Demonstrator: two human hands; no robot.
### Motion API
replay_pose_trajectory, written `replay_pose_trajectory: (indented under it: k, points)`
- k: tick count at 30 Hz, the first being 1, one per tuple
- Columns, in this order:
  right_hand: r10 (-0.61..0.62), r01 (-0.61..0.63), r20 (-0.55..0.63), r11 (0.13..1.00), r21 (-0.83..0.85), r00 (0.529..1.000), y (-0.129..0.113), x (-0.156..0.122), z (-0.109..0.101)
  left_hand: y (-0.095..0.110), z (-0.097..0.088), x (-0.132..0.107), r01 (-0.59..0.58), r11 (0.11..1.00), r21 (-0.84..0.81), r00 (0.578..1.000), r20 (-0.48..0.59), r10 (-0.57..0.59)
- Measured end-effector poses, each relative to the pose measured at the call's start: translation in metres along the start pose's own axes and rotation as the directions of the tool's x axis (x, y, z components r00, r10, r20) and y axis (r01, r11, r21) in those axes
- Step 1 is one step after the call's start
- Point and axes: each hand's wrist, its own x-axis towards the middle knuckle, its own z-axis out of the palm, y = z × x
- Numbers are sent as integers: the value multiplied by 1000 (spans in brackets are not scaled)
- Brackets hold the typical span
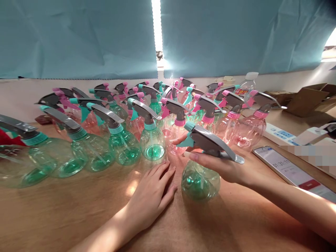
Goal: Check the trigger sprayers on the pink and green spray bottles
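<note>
My right hand (223, 166) is closed around the grey and teal trigger head of a green spray bottle (201, 180), which stands on the brown table (65, 217) in front of me. To its left my left hand (153, 196) lies flat on the table, fingers stretched out, holding nothing. Its fingertips point toward a green spray bottle (152, 141) in the front row.
Several green and pink spray bottles (181, 115) crowd the back of the table. A phone (288, 171) with a lit screen lies at the right. Cardboard boxes (307, 98) sit at the far right, a clear plastic bottle (248, 85) behind. Blue curtains hang at the back.
</note>
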Motion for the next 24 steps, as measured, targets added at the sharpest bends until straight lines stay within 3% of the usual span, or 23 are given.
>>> replay_pose_trajectory:
  k: [10, 16, 24]
  points:
    - [7, -7, -3, 1000, -6, 1000, 1, 1, -1, 0, 0, 0, -13, 1000, 8, 1000, -11, 13]
    - [43, -37, 51, 993, -111, 998, -15, 2, -5, -1, 1, -1, -9, 1000, 17, 1000, -7, 9]
    - [53, -51, 18, 991, -120, 998, -28, 4, -3, -1, 1, -1, -9, 1000, 17, 1000, -9, 10]
